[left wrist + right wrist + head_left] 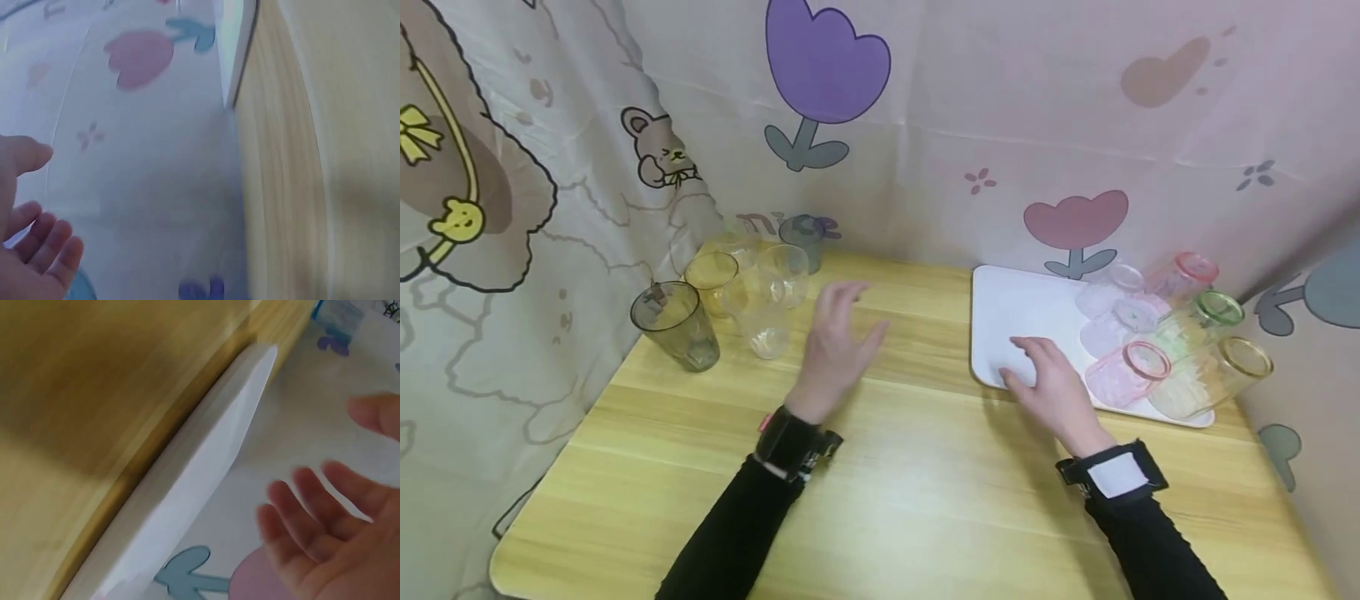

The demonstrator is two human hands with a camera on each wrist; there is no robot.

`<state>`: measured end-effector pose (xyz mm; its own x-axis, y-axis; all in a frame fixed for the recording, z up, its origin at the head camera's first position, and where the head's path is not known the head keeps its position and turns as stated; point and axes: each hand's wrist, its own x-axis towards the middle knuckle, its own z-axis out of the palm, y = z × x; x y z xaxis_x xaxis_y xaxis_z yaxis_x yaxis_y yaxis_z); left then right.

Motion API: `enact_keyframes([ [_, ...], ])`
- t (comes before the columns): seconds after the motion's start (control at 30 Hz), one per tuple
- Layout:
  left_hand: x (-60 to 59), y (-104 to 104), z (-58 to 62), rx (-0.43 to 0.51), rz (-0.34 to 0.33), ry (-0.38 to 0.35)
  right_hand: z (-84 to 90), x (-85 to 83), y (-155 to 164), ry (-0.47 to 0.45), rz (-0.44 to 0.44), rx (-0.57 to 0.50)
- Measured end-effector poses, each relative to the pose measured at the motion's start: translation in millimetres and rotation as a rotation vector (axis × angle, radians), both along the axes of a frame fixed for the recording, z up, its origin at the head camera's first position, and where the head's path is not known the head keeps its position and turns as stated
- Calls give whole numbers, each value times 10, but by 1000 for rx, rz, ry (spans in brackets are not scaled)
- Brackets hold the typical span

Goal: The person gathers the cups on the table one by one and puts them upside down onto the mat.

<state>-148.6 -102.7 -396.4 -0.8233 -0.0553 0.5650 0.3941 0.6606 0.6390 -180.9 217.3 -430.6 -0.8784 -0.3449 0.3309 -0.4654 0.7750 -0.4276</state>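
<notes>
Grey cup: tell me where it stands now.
In the head view the grey cup stands upright at the table's far left, beside the yellow cup, left of the open left hand.

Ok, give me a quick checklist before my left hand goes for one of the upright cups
1. Left hand holds nothing, fingers relaxed: ok.
2. Right hand holds nothing, over the white tray: ok.
3. Clear cup nearest the left hand stands upright: ok.
4. Grey cup and yellow cup crowd close beside it: not ok.
5. Bare space on the tray's left half: ok.
6. Whether the cups touch each other: cannot tell.
</notes>
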Motion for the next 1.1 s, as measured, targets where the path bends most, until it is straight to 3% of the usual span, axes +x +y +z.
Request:
enact_keyframes([
  [0.17, 147, -365, -2, 102, 144, 127, -50, -55, -137, -126, 35, 112],
  [0.3, 218, -579, -47, 163, 252, 280, -81, -92, -204, -151, 45, 146],
  [0.4, 272, -687, -109, 206, 323, 325, -97, -115, -236, -161, 18, 155],
  [0.47, 308, -729, -154, 239, 358, 287, -107, -127, -252, -156, -4, 159],
  [0.57, 342, -768, -215, 290, 384, 166, -142, -144, -273, -116, -19, 153],
  [0.7, 344, -825, -290, 414, 368, -80, -191, -144, -303, -70, -28, 153],
  [0.8, 314, -887, -342, 484, 353, -215, -209, -135, -336, -61, -37, 162],
  [1.1, 248, -1005, -440, 540, 350, -288, -236, -78, -413, -23, -42, 166],
])
